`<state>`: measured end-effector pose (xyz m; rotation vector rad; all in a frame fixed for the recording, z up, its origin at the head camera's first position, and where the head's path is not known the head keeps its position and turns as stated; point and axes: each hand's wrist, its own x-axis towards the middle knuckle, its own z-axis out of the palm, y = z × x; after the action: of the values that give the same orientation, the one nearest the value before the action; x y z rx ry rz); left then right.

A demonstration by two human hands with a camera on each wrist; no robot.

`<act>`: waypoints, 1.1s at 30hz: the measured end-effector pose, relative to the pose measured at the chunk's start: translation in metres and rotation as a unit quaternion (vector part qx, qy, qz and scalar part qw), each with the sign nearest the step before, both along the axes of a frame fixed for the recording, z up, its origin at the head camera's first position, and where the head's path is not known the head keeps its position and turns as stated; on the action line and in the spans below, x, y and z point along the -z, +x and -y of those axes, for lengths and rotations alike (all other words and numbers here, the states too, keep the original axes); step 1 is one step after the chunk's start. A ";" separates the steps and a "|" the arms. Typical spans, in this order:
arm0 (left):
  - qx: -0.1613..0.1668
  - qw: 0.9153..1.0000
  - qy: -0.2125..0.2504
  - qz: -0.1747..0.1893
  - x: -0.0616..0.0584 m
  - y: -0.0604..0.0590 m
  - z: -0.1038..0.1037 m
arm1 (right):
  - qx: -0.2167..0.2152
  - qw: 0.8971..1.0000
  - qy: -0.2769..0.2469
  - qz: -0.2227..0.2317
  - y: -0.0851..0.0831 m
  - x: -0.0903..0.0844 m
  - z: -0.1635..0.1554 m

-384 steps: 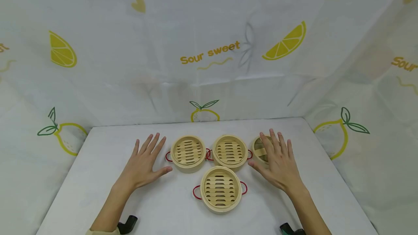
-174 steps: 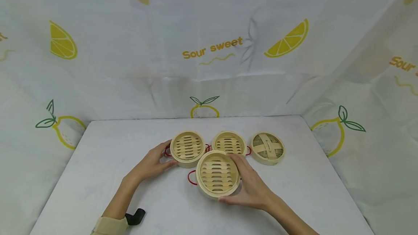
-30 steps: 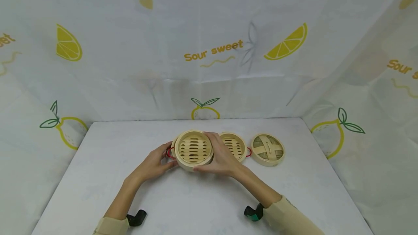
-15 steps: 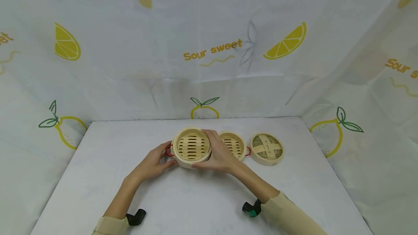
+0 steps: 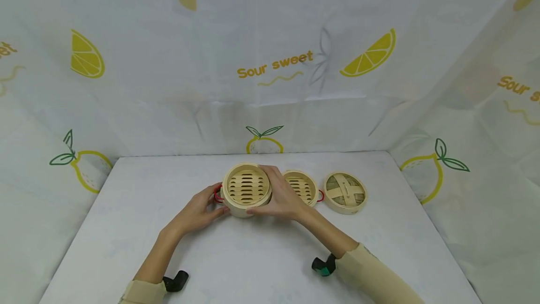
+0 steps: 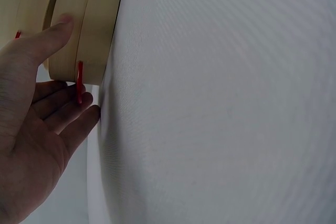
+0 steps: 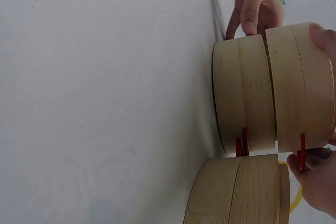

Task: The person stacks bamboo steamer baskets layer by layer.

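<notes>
My left hand, left of centre, steadies the bottom steamer, thumb curled against its wall by the red handle. At centre, my right hand grips the top steamer, fingers wrapped round its rim. It sits nearly square on the lower one. I should line up the red handles and press evenly before letting go. Right of them, 1 more steamer and the lid lie apart.

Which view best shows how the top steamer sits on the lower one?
The right wrist view: it shows the top steamer side-on upon the lower steamer, seam visible. The head view shows only the top steamer's slatted inside from above. The left wrist view shows just a slice of both walls by the left hand.
</notes>
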<state>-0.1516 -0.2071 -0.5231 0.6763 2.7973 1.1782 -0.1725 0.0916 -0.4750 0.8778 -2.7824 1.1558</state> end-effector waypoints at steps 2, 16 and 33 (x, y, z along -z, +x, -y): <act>-0.001 1.000 -0.002 0.001 0.000 0.000 0.000 | -0.001 1.000 -0.001 0.002 -0.001 0.000 0.001; 0.000 1.000 0.006 0.002 0.003 -0.002 0.000 | -0.007 1.000 -0.013 0.021 -0.007 -0.002 0.006; -0.005 1.000 0.005 0.009 0.002 0.000 0.000 | -0.007 0.999 -0.007 0.040 -0.011 -0.002 0.008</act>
<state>-0.1520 -0.2076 -0.5251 0.6503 2.7864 1.1939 -0.1837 0.0837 -0.4729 0.8701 -2.8315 1.2365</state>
